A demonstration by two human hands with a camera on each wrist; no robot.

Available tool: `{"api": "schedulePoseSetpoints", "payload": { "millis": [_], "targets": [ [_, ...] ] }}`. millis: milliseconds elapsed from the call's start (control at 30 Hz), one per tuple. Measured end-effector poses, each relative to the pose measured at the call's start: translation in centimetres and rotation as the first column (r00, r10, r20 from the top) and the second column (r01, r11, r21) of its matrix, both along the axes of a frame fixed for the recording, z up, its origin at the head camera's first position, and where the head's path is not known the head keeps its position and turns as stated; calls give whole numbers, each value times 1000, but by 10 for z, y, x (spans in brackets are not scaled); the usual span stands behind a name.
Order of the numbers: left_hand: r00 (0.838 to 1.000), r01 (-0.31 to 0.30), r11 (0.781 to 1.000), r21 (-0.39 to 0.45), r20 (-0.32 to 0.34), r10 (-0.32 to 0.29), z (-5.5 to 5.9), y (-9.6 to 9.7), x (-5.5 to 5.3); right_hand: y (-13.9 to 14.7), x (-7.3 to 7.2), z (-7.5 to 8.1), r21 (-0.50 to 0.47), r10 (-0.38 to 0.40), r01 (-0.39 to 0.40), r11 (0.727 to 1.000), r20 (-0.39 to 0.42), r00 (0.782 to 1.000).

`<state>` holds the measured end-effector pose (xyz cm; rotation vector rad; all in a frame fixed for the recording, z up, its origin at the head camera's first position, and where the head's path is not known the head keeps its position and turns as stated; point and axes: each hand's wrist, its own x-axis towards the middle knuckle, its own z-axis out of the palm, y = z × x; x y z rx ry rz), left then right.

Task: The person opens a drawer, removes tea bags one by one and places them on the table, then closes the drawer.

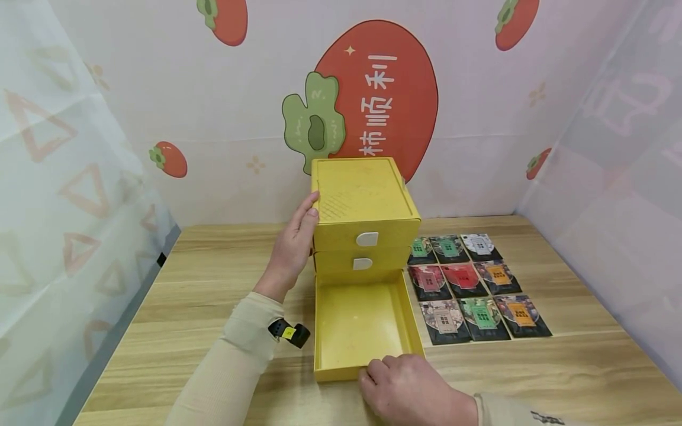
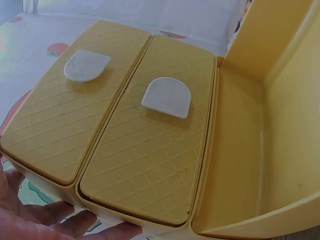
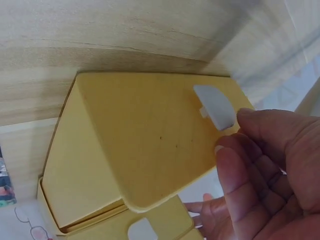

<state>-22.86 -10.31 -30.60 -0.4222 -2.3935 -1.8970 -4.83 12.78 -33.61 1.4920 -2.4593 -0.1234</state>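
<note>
In the head view a yellow drawer cabinet (image 1: 364, 189) stands on the table, its bottom drawer (image 1: 362, 325) pulled out toward me with a bare floor showing. The two upper drawers, each with a white tab handle (image 2: 167, 97), are pushed in. My left hand (image 1: 292, 245) rests against the cabinet's left side, fingers extended along it near the top front edge. At the bottom drawer's front rim is my right hand (image 1: 410, 387), loosely curled. In the right wrist view its thumb and forefinger lie close beside the lower drawer's white handle (image 3: 215, 107), with nothing visibly pinched between them.
Several dark sachets (image 1: 463, 278) with coloured labels lie in rows on the wooden table (image 1: 213, 307), just right of the cabinet. A cloth backdrop (image 1: 240, 106) with printed persimmons rises behind, and pale curtains (image 1: 58, 177) stand at both sides.
</note>
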Motion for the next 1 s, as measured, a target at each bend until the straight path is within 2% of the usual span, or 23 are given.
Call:
{"api": "schedulePoseSetpoints", "payload": {
  "millis": [200,600,800,867,933,1000],
  "targets": [
    [1000,5,1000,3,-6,-5,1,0,1,0,-1,-3,49,-22,24,999,-32,999],
    [1000,8,1000,17,0,-8,1,0,1,-5,-5,-4,66,-48,49,997,-24,999],
    [1000,11,1000,21,3,-11,1,0,1,-5,-9,-2,122,-90,84,989,46,995],
    [1000,10,1000,20,2,-10,1,0,1,-5,-11,-2,122,-86,83,989,22,996],
    [1000,5,1000,16,2,-5,1,0,1,-5,-13,-4,101,-66,71,992,-53,996],
    [1000,-1,1000,10,1,1,1,0,2,-4,-16,-7,66,-46,57,996,-156,987]
  ]
}}
